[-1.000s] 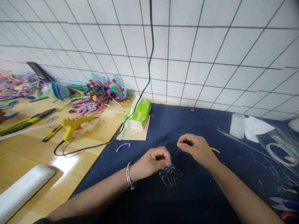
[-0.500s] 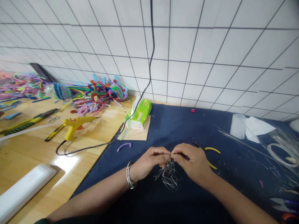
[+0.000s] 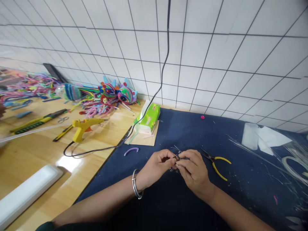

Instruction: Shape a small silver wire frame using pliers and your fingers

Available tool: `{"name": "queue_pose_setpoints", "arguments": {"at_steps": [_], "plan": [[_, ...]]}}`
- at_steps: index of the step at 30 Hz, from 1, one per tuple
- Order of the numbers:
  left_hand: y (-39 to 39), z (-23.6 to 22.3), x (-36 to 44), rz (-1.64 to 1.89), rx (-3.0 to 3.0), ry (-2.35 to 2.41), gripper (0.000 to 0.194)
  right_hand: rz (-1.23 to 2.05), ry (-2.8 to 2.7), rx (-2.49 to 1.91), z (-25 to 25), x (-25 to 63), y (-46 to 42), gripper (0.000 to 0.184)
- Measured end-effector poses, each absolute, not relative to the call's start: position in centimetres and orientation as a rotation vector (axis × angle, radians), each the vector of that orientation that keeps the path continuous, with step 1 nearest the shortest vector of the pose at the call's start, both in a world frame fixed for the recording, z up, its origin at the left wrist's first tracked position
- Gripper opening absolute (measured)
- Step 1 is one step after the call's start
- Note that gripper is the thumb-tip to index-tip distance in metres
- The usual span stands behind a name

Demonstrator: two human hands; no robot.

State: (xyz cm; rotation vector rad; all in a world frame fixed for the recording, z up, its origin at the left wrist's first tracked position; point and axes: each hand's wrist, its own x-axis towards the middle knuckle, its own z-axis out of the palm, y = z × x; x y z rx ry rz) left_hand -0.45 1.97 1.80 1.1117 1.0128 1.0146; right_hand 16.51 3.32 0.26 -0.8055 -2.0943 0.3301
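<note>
My left hand, with a silver bangle at its wrist, pinches a small tangle of thin wire between thumb and fingers. Fingertips of my right hand close on the same wire from the other side, nearly touching the left ones. Most of the tangle hides behind my fingers; a few wire ends poke out above and below. Just right of my right hand, needle-nose pliers with yellow handles lie spread on the dark blue cloth.
A yellow glue gun with a black cord lies left, near a cutter. Behind stand a green tissue pack and colourful pipe-cleaner figures. Loose wires and a white wire coil lie right. A white bar is front left.
My right hand came in from a dark strand to the left hand, and the wire tangle, which hung below, turned up between my fingers. The pliers came into view. The view shifted slightly.
</note>
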Motion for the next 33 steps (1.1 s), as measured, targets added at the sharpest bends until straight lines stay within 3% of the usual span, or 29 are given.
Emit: {"name": "queue_pose_setpoints", "arguments": {"at_steps": [9, 15, 25, 33], "plan": [[2.0, 1.0, -0.5, 0.959, 1.351, 1.095, 0.006, 0.325, -2.097, -0.794, -0.3, 15.9, 3.5, 0.014], [2.2, 1.8, -0.9, 0.962, 1.762, 1.261, 0.013, 0.088, -2.234, -0.833, -0.5, 16.3, 3.4, 0.018], [2.9, 1.0, -0.9, 0.835, 0.844, 0.958, 0.021, -0.142, -2.401, -0.615, -1.2, 15.5, 1.6, 0.016], [2.8, 1.7, -1.2, 0.799, 0.779, 0.854, 0.022, -0.185, -2.394, -0.607, -1.3, 15.6, 1.3, 0.015]]}}
